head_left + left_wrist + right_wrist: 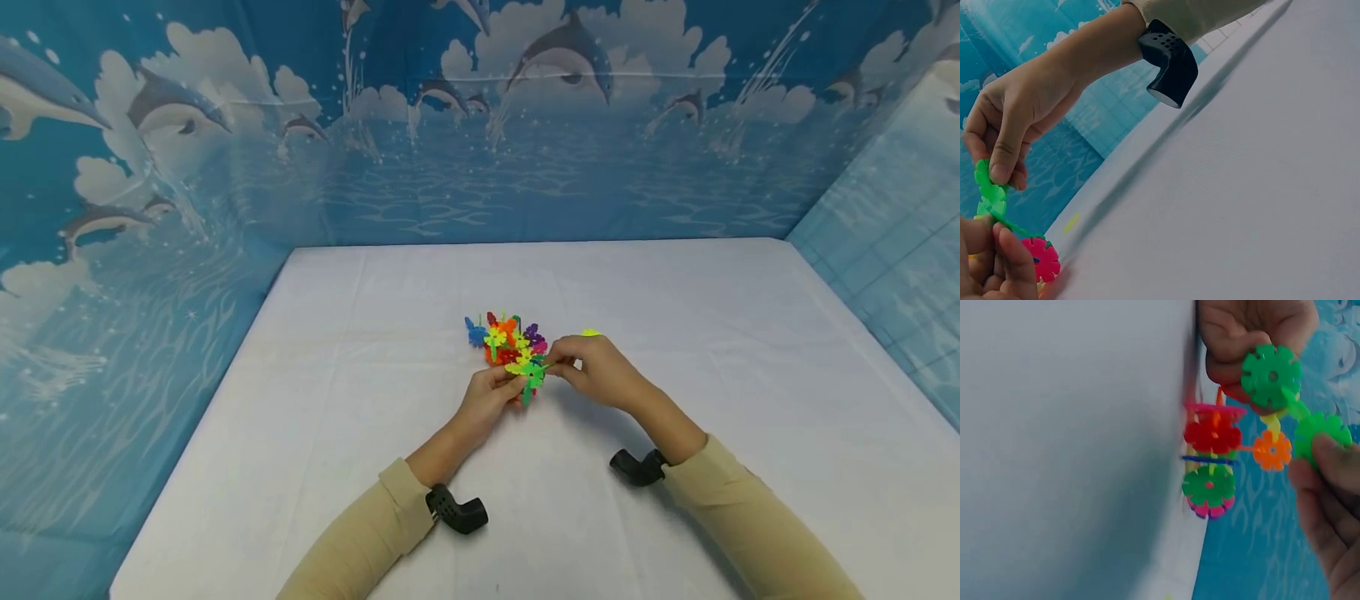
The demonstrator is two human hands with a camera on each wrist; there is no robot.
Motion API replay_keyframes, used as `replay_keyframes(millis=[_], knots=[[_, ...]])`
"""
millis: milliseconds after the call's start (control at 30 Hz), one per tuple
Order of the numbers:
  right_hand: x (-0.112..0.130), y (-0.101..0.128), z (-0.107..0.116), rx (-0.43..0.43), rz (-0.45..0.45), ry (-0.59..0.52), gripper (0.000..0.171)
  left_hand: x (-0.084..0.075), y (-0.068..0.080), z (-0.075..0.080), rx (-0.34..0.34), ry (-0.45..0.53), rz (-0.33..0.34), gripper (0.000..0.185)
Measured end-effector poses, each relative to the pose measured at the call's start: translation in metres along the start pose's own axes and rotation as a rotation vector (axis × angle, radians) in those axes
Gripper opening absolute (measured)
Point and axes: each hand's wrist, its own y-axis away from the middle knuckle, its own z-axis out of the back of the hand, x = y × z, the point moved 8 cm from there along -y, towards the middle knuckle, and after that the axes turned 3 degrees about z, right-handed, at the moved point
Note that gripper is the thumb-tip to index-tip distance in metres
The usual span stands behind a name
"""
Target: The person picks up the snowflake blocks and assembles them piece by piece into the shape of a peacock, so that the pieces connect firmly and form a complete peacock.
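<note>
A cluster of colourful interlocking flower discs [501,354], in red, orange, yellow, purple, blue and green, stands in the middle of the white table. My left hand [483,407] holds its near side between thumb and fingers. From the right, my right hand [598,371] pinches a green disc [1324,428] at the edge of the cluster. That disc meets other green pieces, among them a green disc [1266,378] beside the left fingers. Below these, a pink disc [1041,259] shows in the left wrist view. My left hand partly hides the cluster's base.
A yellow piece [591,332] lies on the white tablecloth [390,333] just behind the right hand. Black wrist-worn devices [459,510] sit on both forearms. A blue curtain with dolphins [480,167] borders the table at the back and sides.
</note>
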Motion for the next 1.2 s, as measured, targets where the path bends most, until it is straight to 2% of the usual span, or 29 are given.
replay_keyframes(millis=[100, 167, 233, 300, 367, 433, 533, 700, 833, 900, 1033, 1133, 1200], knots=[[-0.015, 0.001, 0.007, 0.021, -0.105, -0.135, 0.020, 0.003, -0.002, -0.001, 0.027, 0.056, 0.042, 0.016], [-0.032, 0.005, 0.015, -0.007, -0.204, -0.218, 0.030, 0.005, -0.003, -0.002, 0.040, 0.116, 0.082, 0.013], [-0.054, 0.010, 0.025, -0.060, -0.320, -0.245, 0.035, 0.006, -0.004, -0.001, 0.047, 0.192, 0.118, 0.017], [-0.077, 0.018, 0.033, -0.109, -0.448, -0.202, 0.033, 0.007, -0.005, -0.001, 0.050, 0.263, 0.145, 0.021], [-0.096, 0.025, 0.037, -0.121, -0.570, -0.128, 0.032, 0.006, -0.006, -0.002, 0.063, 0.319, 0.151, 0.023], [-0.110, 0.031, 0.036, -0.094, -0.662, -0.071, 0.032, 0.006, -0.006, -0.002, 0.075, 0.359, 0.159, 0.026], [-0.124, 0.035, 0.030, -0.041, -0.739, -0.039, 0.037, 0.006, -0.007, -0.003, 0.095, 0.407, 0.163, 0.030], [-0.138, 0.035, 0.021, 0.006, -0.763, -0.008, 0.040, 0.006, -0.007, -0.003, 0.112, 0.452, 0.175, 0.034], [-0.138, 0.033, 0.019, -0.006, -0.759, 0.003, 0.031, 0.006, -0.006, -0.002, 0.119, 0.472, 0.181, 0.035], [-0.134, 0.031, 0.017, -0.024, -0.757, -0.039, 0.028, 0.006, -0.005, -0.001, 0.123, 0.486, 0.185, 0.035], [-0.110, 0.025, 0.008, -0.077, -0.751, -0.299, 0.031, 0.005, -0.003, 0.000, 0.122, 0.517, 0.195, 0.032], [-0.083, 0.017, -0.003, -0.103, -0.713, -0.539, 0.036, 0.004, -0.002, 0.000, 0.113, 0.530, 0.201, 0.030], [-0.066, 0.012, -0.010, -0.110, -0.689, -0.652, 0.038, 0.003, -0.002, 0.001, 0.107, 0.527, 0.206, 0.030]])
